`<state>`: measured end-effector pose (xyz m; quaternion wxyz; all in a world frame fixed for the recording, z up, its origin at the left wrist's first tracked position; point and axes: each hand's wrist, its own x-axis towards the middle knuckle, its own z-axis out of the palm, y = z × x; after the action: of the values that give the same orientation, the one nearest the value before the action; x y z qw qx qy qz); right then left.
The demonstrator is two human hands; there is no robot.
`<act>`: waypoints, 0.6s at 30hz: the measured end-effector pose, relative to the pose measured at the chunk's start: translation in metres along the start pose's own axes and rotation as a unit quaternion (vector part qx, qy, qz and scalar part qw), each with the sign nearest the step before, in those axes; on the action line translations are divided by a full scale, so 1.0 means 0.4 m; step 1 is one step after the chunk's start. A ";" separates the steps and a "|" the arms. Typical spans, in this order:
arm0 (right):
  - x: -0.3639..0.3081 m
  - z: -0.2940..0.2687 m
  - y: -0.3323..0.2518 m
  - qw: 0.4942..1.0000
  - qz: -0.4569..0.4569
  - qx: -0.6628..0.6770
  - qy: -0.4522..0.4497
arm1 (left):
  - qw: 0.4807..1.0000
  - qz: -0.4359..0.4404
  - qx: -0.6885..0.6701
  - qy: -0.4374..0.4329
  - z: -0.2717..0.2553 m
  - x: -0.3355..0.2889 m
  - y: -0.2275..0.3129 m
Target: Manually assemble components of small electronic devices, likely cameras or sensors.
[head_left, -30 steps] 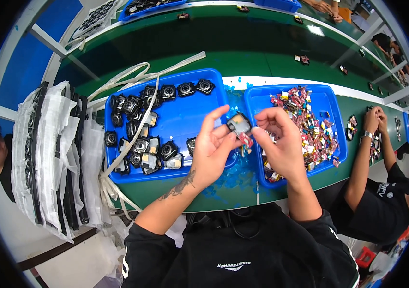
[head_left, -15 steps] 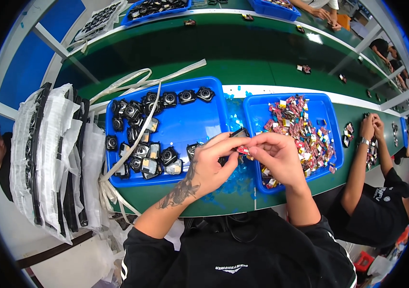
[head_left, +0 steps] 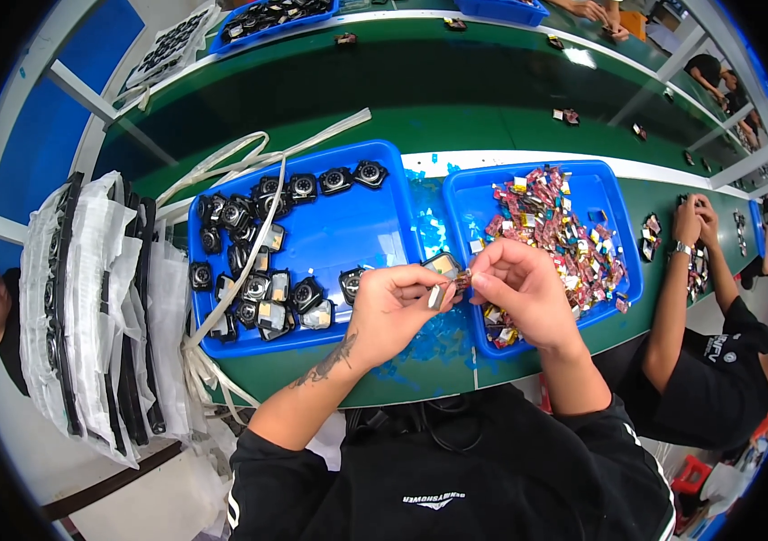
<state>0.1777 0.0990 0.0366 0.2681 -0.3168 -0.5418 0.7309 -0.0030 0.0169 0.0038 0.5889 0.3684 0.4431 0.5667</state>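
While our left hand (head_left: 388, 314) pinches a black watch case (head_left: 443, 263) between thumb and fingers, our right hand (head_left: 533, 293) has thumb and forefinger pressed together on a small reddish-brown part (head_left: 463, 280) at the case's right side. We hold both over the green table (head_left: 420, 383), by the left edge of the right blue tray (head_left: 474, 203). A pale flat piece (head_left: 435, 297) juts out beside our left thumb; we cannot tell whether it is joined to the case. More watch cases lie along the far and left edges of the left blue tray (head_left: 348, 225) and into its near left corner, where white straps (head_left: 343, 126) cross over them. In the right tray we see a heap of small red circuit boards (head_left: 573, 261), reaching from the far edge to the near left corner. Blue scraps (head_left: 429, 221) litter the table between the trays.
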 end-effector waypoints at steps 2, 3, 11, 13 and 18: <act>-0.007 0.018 0.002 1.000 -0.012 -0.003 0.017 | 1.000 0.005 0.005 -0.011 -0.009 0.005 -0.013; -0.009 0.026 0.005 0.996 -0.047 -0.057 0.048 | 1.000 0.011 0.009 -0.023 -0.012 0.005 -0.015; 0.001 0.038 0.034 0.967 -0.125 -0.197 0.104 | 0.998 0.057 0.018 0.012 0.019 -0.001 0.007; -0.004 0.038 0.036 0.958 -0.139 -0.223 0.117 | 0.997 0.067 0.036 0.009 0.020 -0.002 0.007; -0.001 0.035 0.041 0.940 -0.149 -0.276 0.131 | 0.997 0.050 0.060 0.018 0.018 -0.008 -0.008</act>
<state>0.1668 0.0855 0.0237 0.3446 -0.3864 -0.7237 0.4563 0.0050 0.0140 0.0034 0.5284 0.4144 0.4678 0.5746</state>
